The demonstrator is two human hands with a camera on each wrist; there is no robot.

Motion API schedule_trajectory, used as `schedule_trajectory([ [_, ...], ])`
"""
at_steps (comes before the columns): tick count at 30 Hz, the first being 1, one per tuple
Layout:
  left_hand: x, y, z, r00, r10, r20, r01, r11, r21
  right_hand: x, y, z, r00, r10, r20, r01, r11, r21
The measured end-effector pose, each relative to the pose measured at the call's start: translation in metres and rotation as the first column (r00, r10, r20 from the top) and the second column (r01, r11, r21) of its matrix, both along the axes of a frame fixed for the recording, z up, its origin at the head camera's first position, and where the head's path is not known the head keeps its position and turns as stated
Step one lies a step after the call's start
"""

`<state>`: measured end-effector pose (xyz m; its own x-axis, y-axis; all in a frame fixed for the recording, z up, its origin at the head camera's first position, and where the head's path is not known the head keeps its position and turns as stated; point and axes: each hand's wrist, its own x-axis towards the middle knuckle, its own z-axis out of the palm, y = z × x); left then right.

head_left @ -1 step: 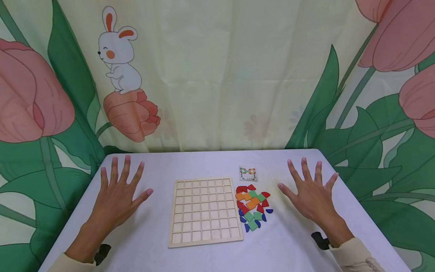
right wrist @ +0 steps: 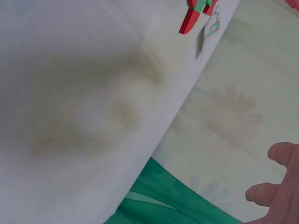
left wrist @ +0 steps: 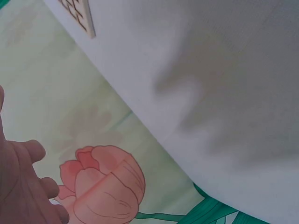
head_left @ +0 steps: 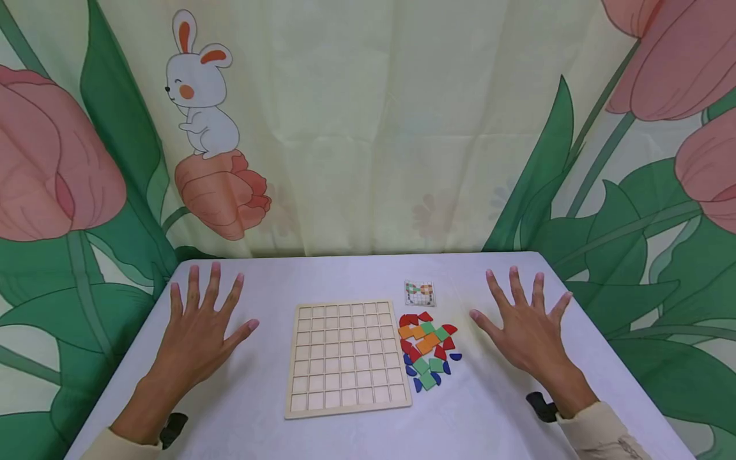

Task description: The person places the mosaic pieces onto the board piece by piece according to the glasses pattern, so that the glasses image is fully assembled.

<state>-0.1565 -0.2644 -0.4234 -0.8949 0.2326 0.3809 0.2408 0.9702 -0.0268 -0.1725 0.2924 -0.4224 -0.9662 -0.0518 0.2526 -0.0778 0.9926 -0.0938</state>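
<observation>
- Datum: wooden grid board [head_left: 347, 365], flat on the white tabletop [head_left: 247, 409]; 12 o'clock points away from the person.
- Left hand [head_left: 195, 337]: 9 o'clock, fingers spread apart, holding nothing.
- Right hand [head_left: 531, 335]: 3 o'clock, beyond the tiles; fingers spread apart, holding nothing.
- Orange square tiles [head_left: 430, 340], green square tiles [head_left: 428, 381], red curved tiles [head_left: 450, 329] and blue half-round tiles [head_left: 455, 356]: loose, just beside the board at 3 o'clock.
- Pattern card [head_left: 420, 294]: between 1 and 2 o'clock.
- Tiles: probably light, stiff, prone to sliding; pinch opposite edges.
- Board: likely rigid, light; grasp outer frame at 3 and 9 o'clock.
</observation>
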Motion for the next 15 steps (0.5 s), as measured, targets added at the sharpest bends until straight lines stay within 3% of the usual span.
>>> schedule_trajectory([
  [4, 0.000, 0.001, -0.001, 1.000, -0.007, 0.019, 0.007, 1.000, 0.008, 0.000, -0.001, 0.000, 1.000, 0.000, -0.001, 0.000, 1.000, -0.005],
  [10, 0.000, 0.009, 0.000, 0.991, -0.044, 0.128, 0.033, 0.996, 0.086, 0.000, -0.003, -0.001, 0.998, 0.021, -0.055, -0.023, 0.999, -0.035],
  [15, -0.001, 0.021, -0.004, 0.974, -0.097, 0.203, 0.056, 0.978, 0.202, -0.003, -0.007, -0.007, 0.992, 0.074, -0.103, -0.092, 0.980, -0.178],
])
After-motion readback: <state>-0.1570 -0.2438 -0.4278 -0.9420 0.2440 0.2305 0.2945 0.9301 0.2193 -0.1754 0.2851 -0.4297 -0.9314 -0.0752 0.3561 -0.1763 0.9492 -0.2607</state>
